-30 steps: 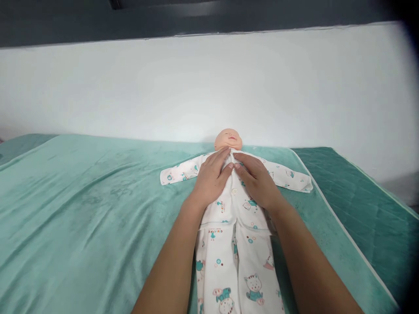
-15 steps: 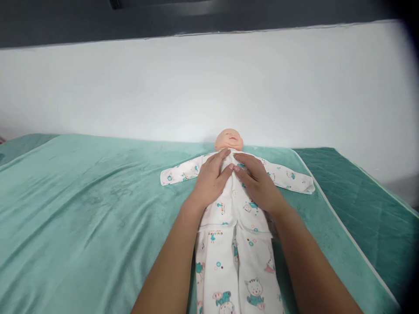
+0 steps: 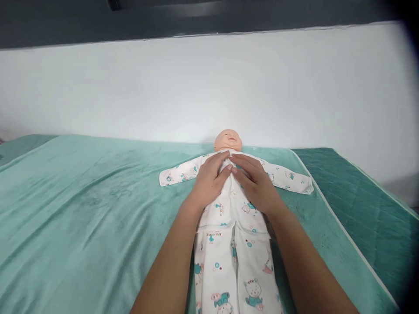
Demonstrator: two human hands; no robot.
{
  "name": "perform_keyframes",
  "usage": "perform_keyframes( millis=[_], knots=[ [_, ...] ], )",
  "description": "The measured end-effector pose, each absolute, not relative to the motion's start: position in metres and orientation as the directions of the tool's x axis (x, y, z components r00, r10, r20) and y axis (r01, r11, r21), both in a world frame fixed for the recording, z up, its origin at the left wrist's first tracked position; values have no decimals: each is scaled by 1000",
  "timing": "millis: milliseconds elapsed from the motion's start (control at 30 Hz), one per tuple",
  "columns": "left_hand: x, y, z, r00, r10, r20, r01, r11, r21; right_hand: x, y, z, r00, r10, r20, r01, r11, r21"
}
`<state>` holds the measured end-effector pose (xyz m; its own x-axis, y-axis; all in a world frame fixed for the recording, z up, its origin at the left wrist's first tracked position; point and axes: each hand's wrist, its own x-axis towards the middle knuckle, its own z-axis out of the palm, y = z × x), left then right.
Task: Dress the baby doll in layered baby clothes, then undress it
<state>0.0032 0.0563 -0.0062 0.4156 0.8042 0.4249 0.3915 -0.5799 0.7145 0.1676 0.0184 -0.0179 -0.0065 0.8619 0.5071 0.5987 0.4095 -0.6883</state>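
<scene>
The baby doll lay face-up on the green blanket, already in cartoon-print top and trousers, left hand and right hand spread flattish over the top — gripping nothing visible — with perhaps only smoothing left.

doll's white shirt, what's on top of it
The left hand and right hand lie on the chest of the shirt. A button shows; the cloth under them is covered.
</scene>
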Motion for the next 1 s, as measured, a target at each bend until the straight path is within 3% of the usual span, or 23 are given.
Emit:
perform_keyframes(
  millis=[333, 767, 1000],
  knots=[
    [2, 57, -5, 422, 812, 402, 407, -566, 717, 166, 17, -20, 66, 851, 521, 515, 418, -748],
    [3, 59, -11, 424, 786, 450, 404, -609, 682, 168, 19, -17, -75, 855, 512, 659, 428, -618],
    [4, 60, -10, 419, 788, 451, 411, -607, 680, 168, 19, -15, -46, 885, 463, 595, 397, -699]
  ],
)
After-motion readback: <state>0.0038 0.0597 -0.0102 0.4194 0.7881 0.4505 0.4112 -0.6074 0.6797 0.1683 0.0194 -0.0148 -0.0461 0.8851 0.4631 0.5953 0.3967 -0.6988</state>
